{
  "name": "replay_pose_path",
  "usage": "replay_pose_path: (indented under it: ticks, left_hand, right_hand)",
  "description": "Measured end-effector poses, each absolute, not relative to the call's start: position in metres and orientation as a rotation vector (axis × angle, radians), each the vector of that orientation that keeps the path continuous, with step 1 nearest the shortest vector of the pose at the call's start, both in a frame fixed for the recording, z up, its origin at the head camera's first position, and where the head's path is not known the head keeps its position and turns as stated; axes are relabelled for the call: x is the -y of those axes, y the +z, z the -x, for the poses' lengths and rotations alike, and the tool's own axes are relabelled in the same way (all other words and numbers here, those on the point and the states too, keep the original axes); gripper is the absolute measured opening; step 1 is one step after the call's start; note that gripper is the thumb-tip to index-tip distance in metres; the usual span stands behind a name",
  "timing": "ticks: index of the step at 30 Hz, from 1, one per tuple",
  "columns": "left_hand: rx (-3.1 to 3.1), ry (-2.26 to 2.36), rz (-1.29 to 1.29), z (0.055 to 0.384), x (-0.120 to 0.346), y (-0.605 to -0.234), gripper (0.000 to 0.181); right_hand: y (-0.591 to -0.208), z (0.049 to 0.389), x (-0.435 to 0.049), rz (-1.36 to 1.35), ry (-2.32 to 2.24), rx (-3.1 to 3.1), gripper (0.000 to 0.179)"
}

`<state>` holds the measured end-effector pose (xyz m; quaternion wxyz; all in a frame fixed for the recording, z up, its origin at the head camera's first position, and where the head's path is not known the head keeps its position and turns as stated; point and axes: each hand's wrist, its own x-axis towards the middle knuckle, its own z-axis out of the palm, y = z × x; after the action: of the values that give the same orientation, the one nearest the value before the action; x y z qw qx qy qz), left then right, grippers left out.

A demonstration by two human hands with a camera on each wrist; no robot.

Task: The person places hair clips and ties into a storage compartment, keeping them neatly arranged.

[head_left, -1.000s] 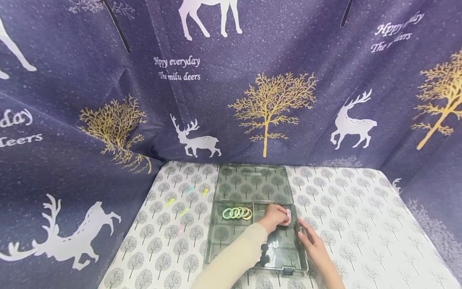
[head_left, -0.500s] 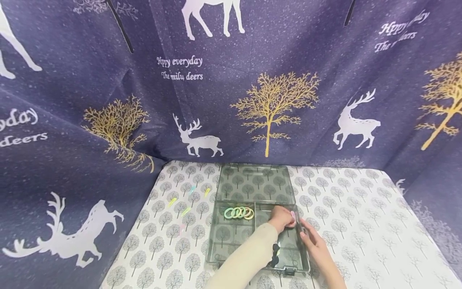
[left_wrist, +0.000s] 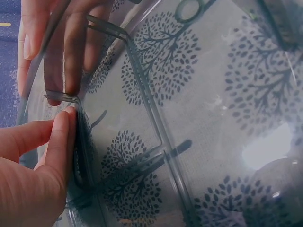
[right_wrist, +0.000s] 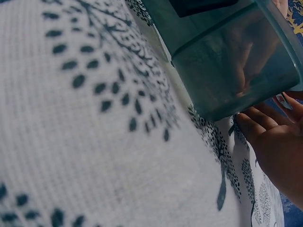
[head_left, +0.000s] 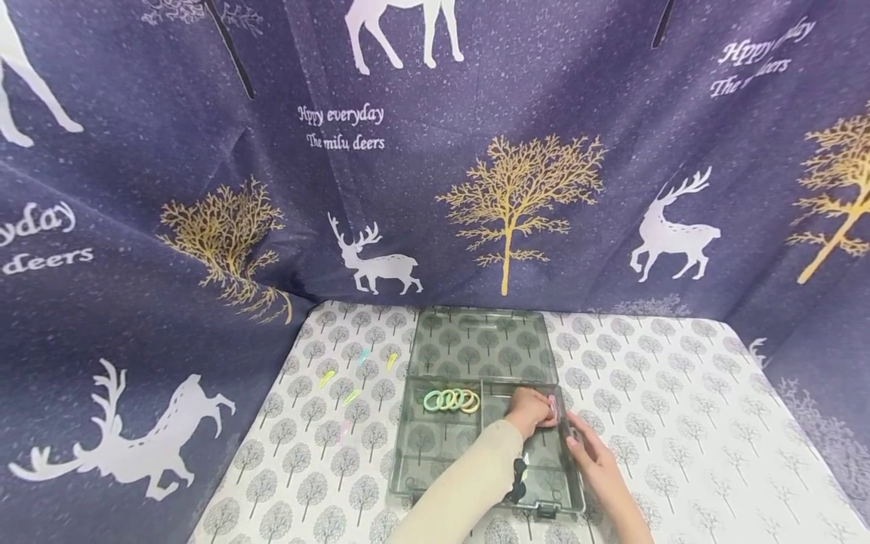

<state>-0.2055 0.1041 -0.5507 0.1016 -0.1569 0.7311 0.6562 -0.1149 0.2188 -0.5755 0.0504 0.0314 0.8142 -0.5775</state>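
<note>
A clear smoky-green divided box (head_left: 396,453) lies on the table with its lid (head_left: 479,340) laid back. My left hand (head_left: 530,412) reaches into its back right part and pinches a small pink loop (head_left: 552,406) at the right wall; the loop is mostly hidden by the fingers. Up close in the left wrist view, the left hand's (left_wrist: 38,175) fingertips are right at a ridge of clear plastic. My right hand (head_left: 594,461) is outside the box, fingers extended against its right wall. From the right wrist view, the right hand's (right_wrist: 279,151) fingertips show by the box's lower edge (right_wrist: 222,109).
Several overlapping pastel rings (head_left: 451,401) lie in the back left part of the box, left of a divider (head_left: 481,404). Left of the box, a yellow hair clip (head_left: 327,378), a blue clip (head_left: 363,355) and a pink one (head_left: 344,431) lie among others. A curtain (head_left: 408,174) hangs behind.
My left hand has shifted slightly right with the pink loop, toward the box's right wall. My right hand has hardly moved. The head view has shifted a little.
</note>
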Motion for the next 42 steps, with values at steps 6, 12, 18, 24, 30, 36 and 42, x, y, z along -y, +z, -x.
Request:
replay_pose_path:
  ticks: [6,12,18,24,30,36,42]
  left_hand:
    - [-2.097,1.989,0.465,0.205,-0.103,-0.552,0.022]
    - [-2.066,2.011,0.461,0.204,-0.102,-0.553,0.021]
    - [-2.089,2.005,0.478,0.204,-0.1,-0.554,0.021]
    - [-2.038,2.032,0.5,0.204,-0.098,-0.551,0.021]
    - [-1.989,1.995,0.452,0.205,-0.089,-0.544,0.022]
    - [-1.985,1.91,0.323,0.205,-0.074,-0.524,0.023]
    - [-1.916,1.924,0.176,0.208,-0.052,-0.506,0.022]
  right_hand:
    - [-0.575,0.115,-0.22,-0.101,-1.756,-2.467,0.053]
    - [-0.577,0.115,-0.22,-0.099,-1.776,-2.453,0.054]
    - [-0.576,0.115,-0.22,-0.113,-1.766,-2.454,0.055]
    - [-0.576,0.116,-0.22,-0.096,-1.78,-2.453,0.054]
    - [-0.577,0.115,-0.22,-0.126,-1.764,-2.46,0.056]
    - [-0.577,0.116,-0.22,-0.132,-1.746,-2.481,0.055]
    - [-0.576,0.115,-0.22,-0.126,-1.749,-2.465,0.055]
